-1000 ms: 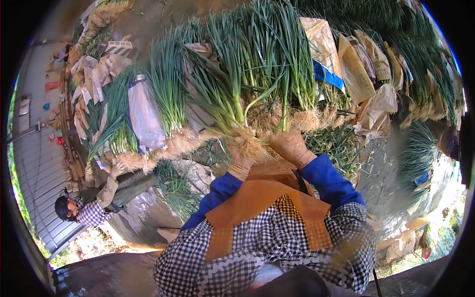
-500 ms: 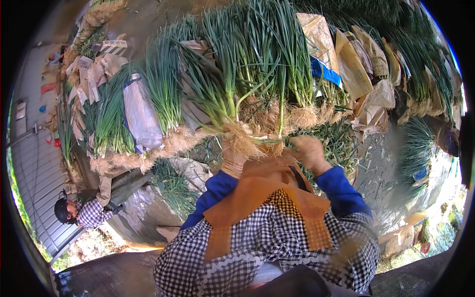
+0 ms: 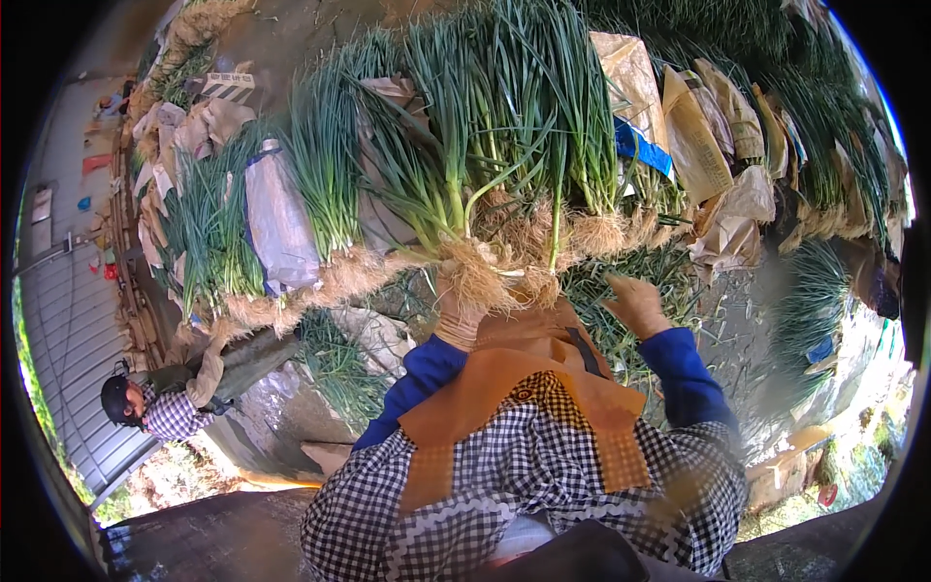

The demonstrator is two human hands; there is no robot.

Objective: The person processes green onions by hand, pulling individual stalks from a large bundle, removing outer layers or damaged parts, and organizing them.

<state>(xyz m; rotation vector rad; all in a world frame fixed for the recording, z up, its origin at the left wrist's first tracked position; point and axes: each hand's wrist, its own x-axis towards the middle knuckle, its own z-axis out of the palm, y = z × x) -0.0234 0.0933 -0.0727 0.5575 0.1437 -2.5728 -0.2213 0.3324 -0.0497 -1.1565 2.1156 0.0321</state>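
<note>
My left hand (image 3: 460, 315) is closed around the root end of a small bunch of green onions (image 3: 452, 209), in front of my orange-brown apron (image 3: 529, 341). Pale, tangled roots (image 3: 475, 276) spill over its fingers and partly hide them. The bunch's green leaves point away from me, against a thick row of more green onions (image 3: 509, 87). To the right, my right hand (image 3: 638, 306) hangs apart from the bunch above loose green leaves, fingers apart and nothing visible in them.
Wrapped bundles in brown paper (image 3: 696, 136) stand at the right of the row, and a pale sack (image 3: 281, 223) leans at its left. Trimmed leaves (image 3: 621, 339) litter the ground. Another person (image 3: 160, 403) works at the far left.
My right hand has moved right, away from the roots. My left hand has stayed with the bunch. The other person's arm has reached farther toward the onions.
</note>
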